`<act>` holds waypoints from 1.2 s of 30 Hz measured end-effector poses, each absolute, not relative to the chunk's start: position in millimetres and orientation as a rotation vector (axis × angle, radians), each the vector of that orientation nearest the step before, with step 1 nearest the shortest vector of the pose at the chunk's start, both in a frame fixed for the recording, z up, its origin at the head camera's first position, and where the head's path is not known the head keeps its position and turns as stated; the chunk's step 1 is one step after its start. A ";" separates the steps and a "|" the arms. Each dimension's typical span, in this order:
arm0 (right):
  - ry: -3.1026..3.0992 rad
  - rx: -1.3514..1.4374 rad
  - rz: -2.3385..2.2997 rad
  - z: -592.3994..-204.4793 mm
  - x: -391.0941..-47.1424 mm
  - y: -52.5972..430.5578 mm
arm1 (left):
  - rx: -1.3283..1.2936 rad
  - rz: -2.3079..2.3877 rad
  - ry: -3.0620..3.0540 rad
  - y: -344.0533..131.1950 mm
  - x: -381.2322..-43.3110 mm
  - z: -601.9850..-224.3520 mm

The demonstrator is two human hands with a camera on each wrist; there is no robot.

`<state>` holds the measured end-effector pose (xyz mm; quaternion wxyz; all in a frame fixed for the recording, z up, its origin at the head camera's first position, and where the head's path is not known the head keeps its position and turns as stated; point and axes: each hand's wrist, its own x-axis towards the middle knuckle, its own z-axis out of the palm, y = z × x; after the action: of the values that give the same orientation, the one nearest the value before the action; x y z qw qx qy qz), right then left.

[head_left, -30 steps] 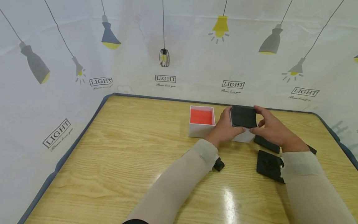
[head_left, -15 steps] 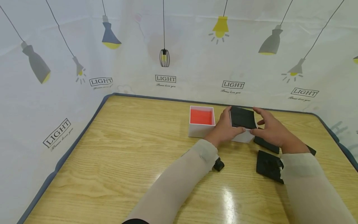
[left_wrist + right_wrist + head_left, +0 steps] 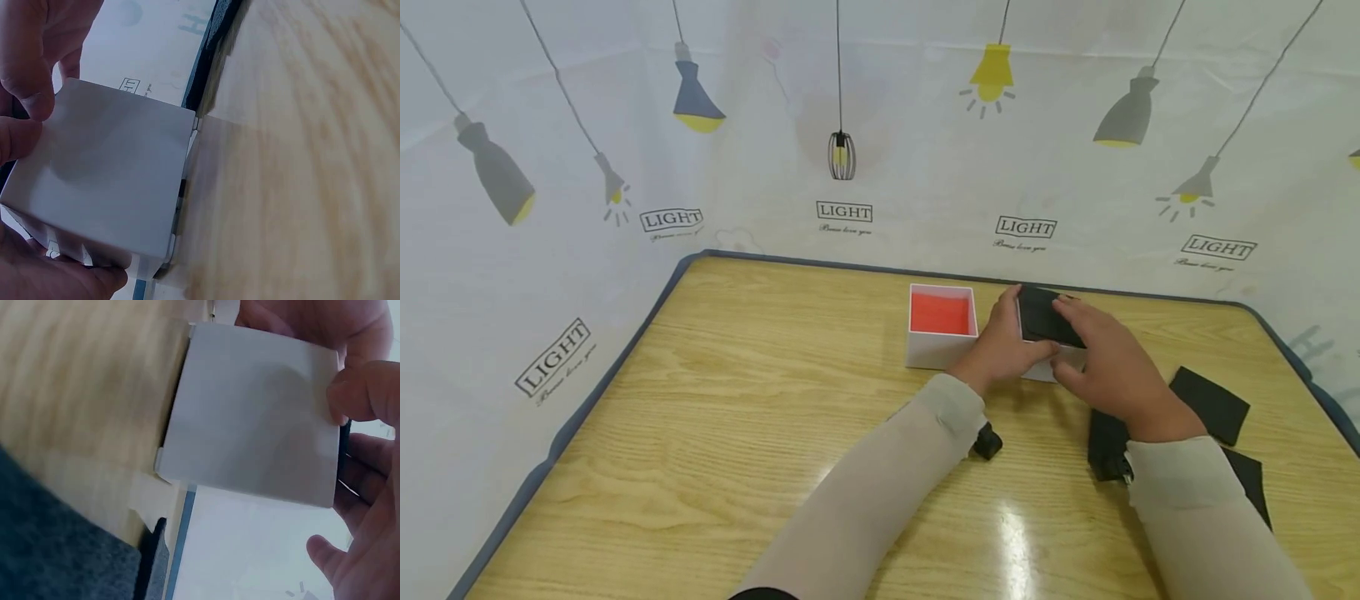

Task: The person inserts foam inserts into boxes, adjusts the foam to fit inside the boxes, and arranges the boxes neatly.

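A white box (image 3: 1033,367) stands near the back of the table, with a flat black piece (image 3: 1039,312) set in its top. On the box's left side my left hand (image 3: 1003,346) grips it, thumb across the front. My right hand (image 3: 1108,362) lies over the right side, fingers bent slightly over the black piece and thumb at the front edge. In the left wrist view the box's plain front face (image 3: 119,169) fills the middle. The right wrist view shows both thumbs near its upper edge, with the right fingers (image 3: 359,478) behind it, against the dark edge.
To the left of the box stands an open white box (image 3: 940,350) with a red inside. Several flat black pieces (image 3: 1210,406) lie on the wooden table right of my right wrist. A white cloth backdrop (image 3: 910,167) printed with lamps rises behind the table's dark blue edge.
My right hand has shifted left from the box's right side onto the black piece. The black piece tilted down into the box top. My left hand stays in place.
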<state>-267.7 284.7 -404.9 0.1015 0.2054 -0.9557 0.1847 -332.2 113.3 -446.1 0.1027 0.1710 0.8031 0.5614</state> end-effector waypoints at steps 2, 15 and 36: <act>-2.823 0.608 0.519 -406.2 -265.4 283.0 | 0.502 1.665 2.366 113.8 -332.1 -446.5; -2.818 0.619 0.432 -412.0 -257.3 280.6 | 0.509 1.668 2.367 115.0 -331.7 -446.5; -2.853 0.600 0.372 -415.8 -258.8 273.0 | 0.461 1.644 2.376 112.2 -332.4 -447.0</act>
<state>-258.8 273.0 -415.8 0.1010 0.2030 -0.9658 0.1260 -332.4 112.2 -447.0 0.1079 0.1568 0.8073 0.5586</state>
